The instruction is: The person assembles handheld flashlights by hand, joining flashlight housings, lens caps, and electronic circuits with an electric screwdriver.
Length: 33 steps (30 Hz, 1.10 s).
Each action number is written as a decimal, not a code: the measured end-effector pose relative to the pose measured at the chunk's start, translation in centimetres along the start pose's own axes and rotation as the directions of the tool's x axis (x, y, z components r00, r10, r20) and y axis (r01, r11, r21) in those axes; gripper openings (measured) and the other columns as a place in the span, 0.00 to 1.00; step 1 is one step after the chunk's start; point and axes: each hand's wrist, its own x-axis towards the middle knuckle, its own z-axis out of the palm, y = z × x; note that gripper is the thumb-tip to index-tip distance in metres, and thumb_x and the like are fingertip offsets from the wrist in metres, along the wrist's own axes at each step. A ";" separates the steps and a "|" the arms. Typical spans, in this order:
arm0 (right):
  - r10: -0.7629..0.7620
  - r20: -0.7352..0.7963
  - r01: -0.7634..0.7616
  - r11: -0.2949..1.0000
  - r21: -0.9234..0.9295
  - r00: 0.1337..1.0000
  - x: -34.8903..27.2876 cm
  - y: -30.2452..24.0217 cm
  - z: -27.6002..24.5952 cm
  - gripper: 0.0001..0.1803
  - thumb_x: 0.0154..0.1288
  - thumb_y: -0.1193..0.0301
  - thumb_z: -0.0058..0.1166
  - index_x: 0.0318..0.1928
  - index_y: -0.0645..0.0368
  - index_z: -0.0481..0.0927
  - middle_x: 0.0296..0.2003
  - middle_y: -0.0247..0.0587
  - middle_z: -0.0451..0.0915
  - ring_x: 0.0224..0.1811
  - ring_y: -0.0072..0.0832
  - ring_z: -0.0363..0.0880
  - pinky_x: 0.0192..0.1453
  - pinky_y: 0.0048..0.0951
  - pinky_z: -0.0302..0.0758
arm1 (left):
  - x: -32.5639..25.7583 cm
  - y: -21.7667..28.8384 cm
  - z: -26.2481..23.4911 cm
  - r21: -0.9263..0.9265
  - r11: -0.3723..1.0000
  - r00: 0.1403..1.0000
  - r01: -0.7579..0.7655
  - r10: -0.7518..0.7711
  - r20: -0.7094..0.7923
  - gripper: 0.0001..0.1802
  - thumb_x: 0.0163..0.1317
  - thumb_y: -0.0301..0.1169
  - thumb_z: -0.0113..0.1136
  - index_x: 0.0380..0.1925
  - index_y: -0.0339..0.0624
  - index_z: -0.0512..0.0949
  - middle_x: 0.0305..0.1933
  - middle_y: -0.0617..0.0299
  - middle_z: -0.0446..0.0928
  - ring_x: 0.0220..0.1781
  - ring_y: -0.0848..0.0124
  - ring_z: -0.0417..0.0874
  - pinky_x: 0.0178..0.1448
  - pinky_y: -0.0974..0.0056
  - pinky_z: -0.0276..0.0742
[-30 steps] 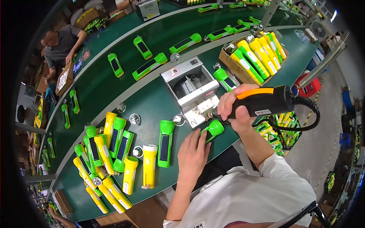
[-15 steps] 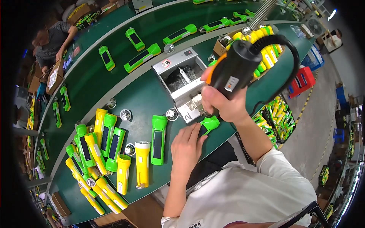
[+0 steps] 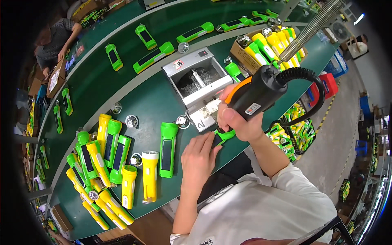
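Note:
In my right hand [image 3: 243, 124] is a black electric screwdriver [image 3: 259, 94] with an orange lever, fingers wrapped round its body. Its lower end is down at the green flashlight [image 3: 224, 136]; my hand hides the tip. My left hand [image 3: 199, 157] grips that flashlight against the table and covers most of it. Just beyond is a grey screw feeder [image 3: 185, 67] with loose screws in its tray. To the left of my left hand stands a green flashlight with a dark solar panel [image 3: 166, 151], and beside it lies a yellow flashlight [image 3: 150, 175].
A pile of yellow and green flashlights [image 3: 98, 159] covers the left of the table. Clear lamp heads [image 3: 132, 121] lie nearby. A cardboard box [image 3: 244, 57] of flashlights sits at the far right. A spring [image 3: 310, 32] and coiled cable [image 3: 302, 73] hang overhead. A co-worker [image 3: 57, 45] is across the belt.
The screwdriver has come down and slightly right, its lower end now over the flashlight's head. The spring has swung right. My left hand keeps its grip, and the whole view has shifted slightly.

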 end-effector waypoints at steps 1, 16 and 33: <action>-0.003 0.006 0.003 1.000 0.016 1.000 -0.1 0.1 -0.1 0.21 0.70 0.70 0.61 0.54 0.66 0.66 0.20 0.37 0.72 0.15 0.22 0.69 0.21 0.25 0.69 | 0.0 0.0 0.1 -0.002 1.000 1.000 0.002 -0.002 0.001 0.22 0.54 0.30 0.75 0.49 0.35 0.83 0.48 0.55 0.84 0.47 0.56 0.84 0.48 0.56 0.82; 0.058 0.321 0.016 0.975 -0.222 0.945 0.4 -0.9 -0.4 0.17 0.59 0.72 0.69 0.42 0.61 0.73 0.25 0.33 0.79 0.26 0.18 0.76 0.32 0.21 0.72 | -0.3 -0.3 -0.2 0.044 0.999 0.998 -0.006 0.003 0.055 0.22 0.55 0.33 0.74 0.49 0.37 0.83 0.48 0.59 0.83 0.49 0.60 0.83 0.48 0.57 0.81; -0.195 0.166 0.175 0.976 0.128 0.967 -1.5 0.1 -1.1 0.24 0.69 0.64 0.66 0.54 0.58 0.66 0.22 0.33 0.74 0.19 0.23 0.75 0.25 0.28 0.75 | -1.1 0.1 -0.4 0.090 0.994 0.996 -0.062 0.057 0.064 0.22 0.59 0.35 0.71 0.53 0.38 0.82 0.51 0.59 0.82 0.49 0.62 0.84 0.48 0.58 0.81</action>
